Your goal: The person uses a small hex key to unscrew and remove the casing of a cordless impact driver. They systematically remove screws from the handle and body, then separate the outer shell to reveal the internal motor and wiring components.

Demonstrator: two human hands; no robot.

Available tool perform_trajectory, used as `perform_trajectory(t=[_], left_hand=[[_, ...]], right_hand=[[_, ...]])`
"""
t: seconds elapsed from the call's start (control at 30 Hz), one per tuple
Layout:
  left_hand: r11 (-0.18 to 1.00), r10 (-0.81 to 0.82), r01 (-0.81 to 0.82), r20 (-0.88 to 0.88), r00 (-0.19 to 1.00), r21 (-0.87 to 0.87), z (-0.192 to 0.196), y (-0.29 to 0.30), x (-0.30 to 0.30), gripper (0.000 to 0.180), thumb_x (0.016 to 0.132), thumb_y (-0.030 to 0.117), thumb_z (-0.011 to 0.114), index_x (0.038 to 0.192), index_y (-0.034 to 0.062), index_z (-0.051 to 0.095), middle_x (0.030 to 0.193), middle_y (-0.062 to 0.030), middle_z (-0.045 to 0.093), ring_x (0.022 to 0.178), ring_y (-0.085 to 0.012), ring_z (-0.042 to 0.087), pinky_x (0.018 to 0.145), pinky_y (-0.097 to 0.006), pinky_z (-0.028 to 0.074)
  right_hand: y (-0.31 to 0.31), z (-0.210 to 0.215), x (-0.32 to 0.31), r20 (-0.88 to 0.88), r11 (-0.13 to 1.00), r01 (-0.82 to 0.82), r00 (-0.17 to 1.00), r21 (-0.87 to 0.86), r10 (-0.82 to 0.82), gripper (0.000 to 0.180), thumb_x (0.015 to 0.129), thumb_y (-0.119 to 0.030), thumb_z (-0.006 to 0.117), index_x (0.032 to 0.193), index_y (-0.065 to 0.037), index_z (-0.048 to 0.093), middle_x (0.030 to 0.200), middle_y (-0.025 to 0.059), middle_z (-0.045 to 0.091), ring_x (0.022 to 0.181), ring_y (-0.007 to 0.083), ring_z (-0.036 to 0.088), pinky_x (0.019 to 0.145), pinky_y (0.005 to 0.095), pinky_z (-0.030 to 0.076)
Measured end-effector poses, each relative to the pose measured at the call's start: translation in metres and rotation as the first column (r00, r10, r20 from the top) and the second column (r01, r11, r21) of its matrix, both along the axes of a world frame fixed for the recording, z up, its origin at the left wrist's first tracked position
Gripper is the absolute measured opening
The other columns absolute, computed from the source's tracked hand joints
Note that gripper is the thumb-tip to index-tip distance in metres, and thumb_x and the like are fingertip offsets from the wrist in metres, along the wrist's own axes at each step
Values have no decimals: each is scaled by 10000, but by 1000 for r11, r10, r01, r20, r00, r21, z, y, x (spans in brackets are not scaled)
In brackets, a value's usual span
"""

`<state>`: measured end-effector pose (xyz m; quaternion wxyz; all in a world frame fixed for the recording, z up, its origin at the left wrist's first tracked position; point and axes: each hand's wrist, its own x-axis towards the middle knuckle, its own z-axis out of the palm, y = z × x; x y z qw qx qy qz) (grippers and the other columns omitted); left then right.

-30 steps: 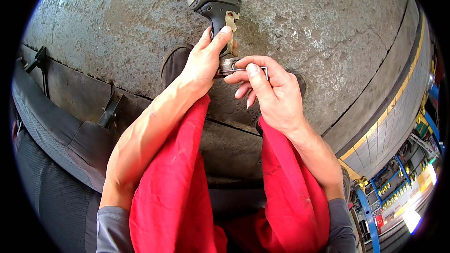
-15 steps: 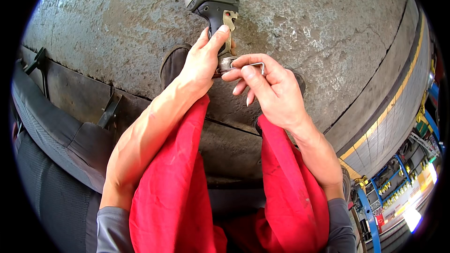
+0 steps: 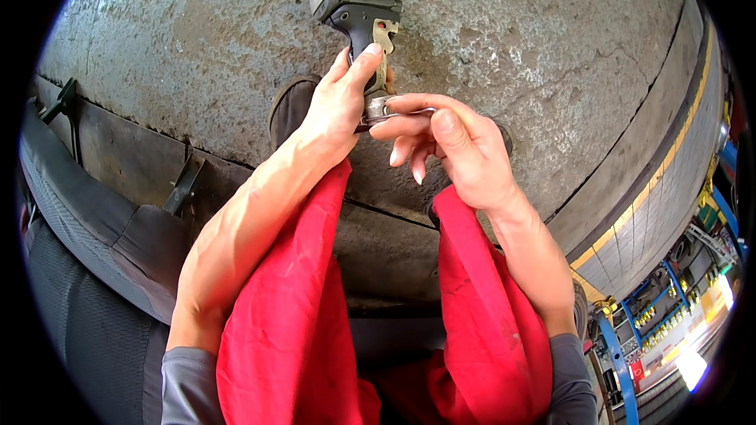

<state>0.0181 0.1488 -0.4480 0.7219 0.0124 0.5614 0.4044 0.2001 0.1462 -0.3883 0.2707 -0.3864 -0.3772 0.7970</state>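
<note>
Left edge: dark seat cushion [image 3: 87, 220], metal brackets along a ledge. Left hand [image 3: 339, 110] wrapped round the grip of a dark cordless power tool [image 3: 358, 12], index finger up by the trigger; the tool hangs over the concrete floor [image 3: 551, 47]. Right hand [image 3: 457, 149] pinched narrow on a small metal fitting [image 3: 378, 109] at the tool's lower end (exact part unclear). Risk, as judged: a trigger bump could spin the fitting against the fingertips, or it drops onto the concrete. Count: one tool, one fitting, two hands, two red trouser legs [image 3: 283, 323].

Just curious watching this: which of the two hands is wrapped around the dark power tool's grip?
The left hand grips the power tool. The right hand only pinches the small metal part at its lower end.
</note>
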Motion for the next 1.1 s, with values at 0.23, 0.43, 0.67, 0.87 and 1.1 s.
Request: perform_trajectory(t=[0.23, 0.43, 0.67, 0.87, 1.1], left_hand=[[998, 3, -4, 25, 1000, 56, -9, -5, 2, 261, 1053, 307, 634, 1199, 93, 606, 953, -30, 659, 827, -133, 635, 748, -307, 536], [999, -21, 24, -58, 998, 47, -13, -7, 3, 264, 1057, 295, 626, 1241, 109, 601, 1004, -8, 652, 890, -121, 625, 787, -309, 525], [997, -34, 34, -5, 999, 64, -10, -6, 1, 287, 1055, 305, 623, 1246, 95, 582, 1000, -17, 647, 877, -116, 596, 786, -297, 505], [998, 34, -36, 53, 998, 44, -7, -4, 1, 235, 1060, 274, 613, 1193, 82, 598, 937, -48, 661, 793, -142, 636, 732, -319, 546], [997, 14, -13, -11, 1000, 82, -10, -4, 3, 226, 1065, 272, 602, 1186, 81, 594, 946, -46, 656, 810, -139, 638, 728, -316, 535]], right_hand=[[10, -6, 0, -212, 871, 8, 969, -490, -128, 500, 1099, -516, 446, 989, -62, 627, 855, 88, 718, 681, 138, 704, 471, 231, 506], [34, 12, 5, -9, 896, -108, 993, -432, 116, 324, 1068, -363, 608, 950, -65, 658, 786, 28, 679, 655, 101, 661, 486, 214, 496], [23, 17, 7, 38, 991, -38, 998, -125, 43, 303, 1093, -266, 568, 1192, 0, 675, 947, 70, 726, 768, 100, 665, 608, 230, 528], [18, -2, 3, -247, 912, -90, 969, -400, -13, 446, 1094, -437, 526, 1025, -27, 687, 838, 65, 721, 691, 124, 672, 548, 236, 492], [30, 16, 14, 144, 983, -116, 980, -141, 136, 296, 1060, -311, 629, 1080, -27, 712, 874, 24, 716, 751, 72, 633, 610, 225, 498]])
